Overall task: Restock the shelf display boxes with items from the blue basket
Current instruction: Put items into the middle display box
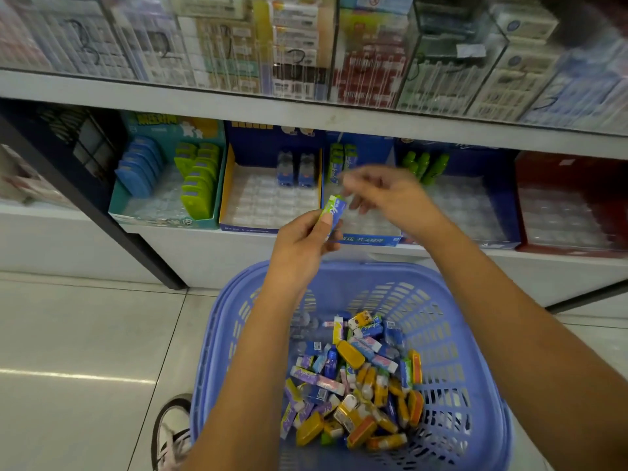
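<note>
My left hand (302,243) grips a small green and blue packet (334,207) in front of the lower shelf. Just above and right of it hovers my right hand (384,195), blurred, with loose fingers and nothing in it. Behind the hands stands a blue display box (365,237) with a few green and blue packets (341,159) upright at its back. The blue basket (224,341) sits on the floor below my arms, holding several mixed small packets (356,379) in yellow, purple, blue and pink.
Left of that box stand a yellow-edged blue display box (272,195) with two items at the back and a teal box (166,185) with blue and green cases. Another blue box (475,198) and a red one (571,205) lie to the right. A shoe (171,433) is beside the basket.
</note>
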{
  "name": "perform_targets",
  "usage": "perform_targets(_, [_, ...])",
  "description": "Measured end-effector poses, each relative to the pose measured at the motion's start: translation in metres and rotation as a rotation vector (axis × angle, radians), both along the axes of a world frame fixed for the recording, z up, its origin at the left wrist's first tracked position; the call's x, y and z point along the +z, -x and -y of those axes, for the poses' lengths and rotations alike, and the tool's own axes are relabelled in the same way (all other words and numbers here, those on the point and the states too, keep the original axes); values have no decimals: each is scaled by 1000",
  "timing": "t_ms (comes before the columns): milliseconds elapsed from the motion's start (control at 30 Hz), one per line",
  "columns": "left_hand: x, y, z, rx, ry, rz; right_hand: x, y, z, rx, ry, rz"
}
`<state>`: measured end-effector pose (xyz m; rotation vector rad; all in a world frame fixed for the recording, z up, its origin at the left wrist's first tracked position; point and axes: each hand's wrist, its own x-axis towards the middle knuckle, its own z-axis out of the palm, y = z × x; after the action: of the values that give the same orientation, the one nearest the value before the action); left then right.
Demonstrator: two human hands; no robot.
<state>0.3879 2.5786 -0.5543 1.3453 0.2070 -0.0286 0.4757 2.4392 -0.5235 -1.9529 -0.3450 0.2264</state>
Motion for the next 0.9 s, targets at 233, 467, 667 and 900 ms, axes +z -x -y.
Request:
perform_targets(233, [-1, -16, 24, -6, -491, 104, 7, -5, 24, -204, -36, 83])
perform_targets(467, [-26, -8, 36, -320, -1291, 220, -14, -59, 7, -234, 240, 304])
perform_targets(667, [-34, -8, 34, -305, -1307, 289, -21, -70, 7, -155, 302, 354])
perform_targets(900, [-38, -10, 33, -310, -1284, 299, -27, -69, -1, -99, 552, 427])
